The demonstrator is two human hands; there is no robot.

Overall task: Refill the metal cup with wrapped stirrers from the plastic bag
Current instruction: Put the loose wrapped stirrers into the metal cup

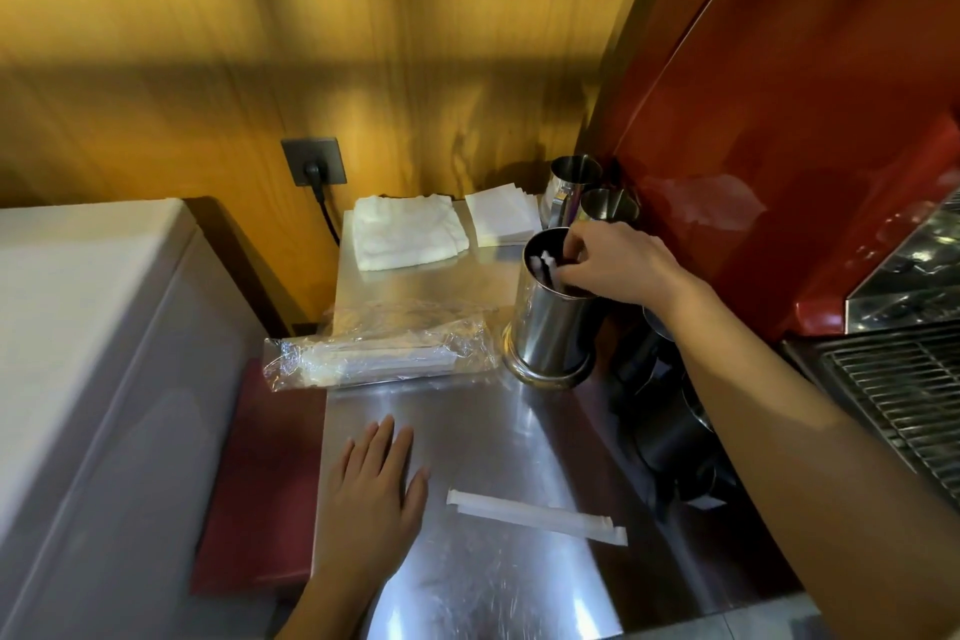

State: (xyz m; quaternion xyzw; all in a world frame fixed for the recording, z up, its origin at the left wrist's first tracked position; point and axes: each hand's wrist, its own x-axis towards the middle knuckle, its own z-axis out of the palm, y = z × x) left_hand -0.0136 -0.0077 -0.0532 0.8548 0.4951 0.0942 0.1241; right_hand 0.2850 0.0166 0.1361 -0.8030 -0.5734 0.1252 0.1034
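A tall metal cup (550,327) stands on the steel counter (498,431), right of centre. My right hand (618,265) is at its rim, fingers pinched on wrapped stirrers (545,265) whose white ends show inside the cup. A clear plastic bag (374,353) with more wrapped stirrers lies flat to the cup's left. Two wrapped stirrers (535,515) lie loose on the counter near the front. My left hand (374,489) rests flat on the counter, fingers spread, holding nothing.
A folded white cloth (405,237) and a stack of paper napkins (501,218) lie at the back. Two metal pitchers (587,192) stand behind the cup, dark pitchers (670,431) to its right. A red espresso machine (779,172) fills the right side; a white appliance (104,353) stands left.
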